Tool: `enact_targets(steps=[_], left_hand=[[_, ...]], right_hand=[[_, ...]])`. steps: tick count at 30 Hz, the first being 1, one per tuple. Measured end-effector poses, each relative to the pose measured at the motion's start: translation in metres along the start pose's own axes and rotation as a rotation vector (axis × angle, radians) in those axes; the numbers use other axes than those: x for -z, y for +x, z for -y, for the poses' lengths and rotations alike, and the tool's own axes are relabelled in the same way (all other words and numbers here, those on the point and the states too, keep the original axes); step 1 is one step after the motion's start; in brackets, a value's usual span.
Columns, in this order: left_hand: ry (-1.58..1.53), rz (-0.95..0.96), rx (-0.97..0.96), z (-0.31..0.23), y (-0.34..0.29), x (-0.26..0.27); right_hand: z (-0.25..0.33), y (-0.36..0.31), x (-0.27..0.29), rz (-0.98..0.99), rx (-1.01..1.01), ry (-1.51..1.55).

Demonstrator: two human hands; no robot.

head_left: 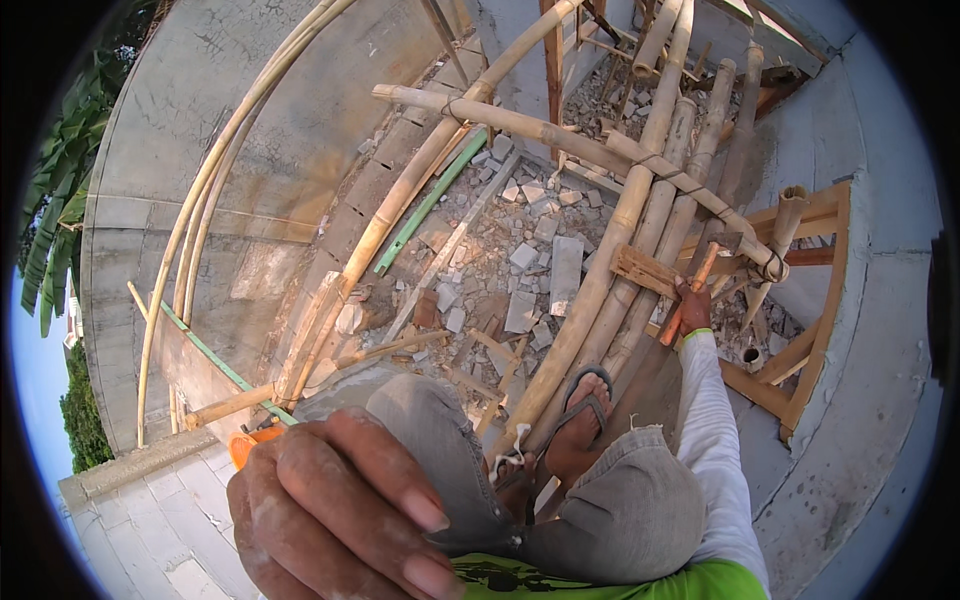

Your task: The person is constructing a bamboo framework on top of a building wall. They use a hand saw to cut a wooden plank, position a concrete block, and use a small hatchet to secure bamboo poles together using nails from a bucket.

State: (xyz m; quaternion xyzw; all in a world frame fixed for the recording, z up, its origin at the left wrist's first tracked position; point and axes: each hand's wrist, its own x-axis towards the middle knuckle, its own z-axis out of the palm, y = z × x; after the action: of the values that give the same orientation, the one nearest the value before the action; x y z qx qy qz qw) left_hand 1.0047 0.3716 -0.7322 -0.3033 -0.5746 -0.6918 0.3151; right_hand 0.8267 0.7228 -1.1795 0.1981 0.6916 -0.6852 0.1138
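My right hand is wrapped round the wooden handle of a hammer, its dark head pointing away from me. A short rough wood block lies against that hand, across the bamboo poles. My left hand is large and close at the lower left, its fingers curled together. What it holds, if anything, is hidden. An orange object shows just beyond its knuckles; I cannot tell whether it is in the hand. My sandalled feet rest on the bamboo.
Below lies rubble with broken blocks. A bamboo cross pole is tied over the long poles. A green strip leans at the left, near a concrete wall. A wooden frame stands by the right wall.
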Motion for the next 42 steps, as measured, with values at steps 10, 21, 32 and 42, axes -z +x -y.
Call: enact_targets(steps=[10, 21, 32, 42], left_hand=[[0.429, 0.172, 0.93, 0.274, -0.113, -0.033], [0.518, 0.458, 0.863, 0.385, -0.194, -0.071], [0.6, 0.517, 0.732, 0.391, -0.191, -0.078], [0.793, 0.576, 0.514, 0.401, -0.213, -0.076]], right_hand=[[-0.005, 0.008, 0.008, -0.05, 0.057, -0.021], [-0.014, -0.003, 0.02, -0.032, 0.057, -0.049], [0.011, -0.044, 0.001, -0.268, 0.29, -0.462], [0.069, -0.124, -0.021, -0.044, 0.182, -0.449]])
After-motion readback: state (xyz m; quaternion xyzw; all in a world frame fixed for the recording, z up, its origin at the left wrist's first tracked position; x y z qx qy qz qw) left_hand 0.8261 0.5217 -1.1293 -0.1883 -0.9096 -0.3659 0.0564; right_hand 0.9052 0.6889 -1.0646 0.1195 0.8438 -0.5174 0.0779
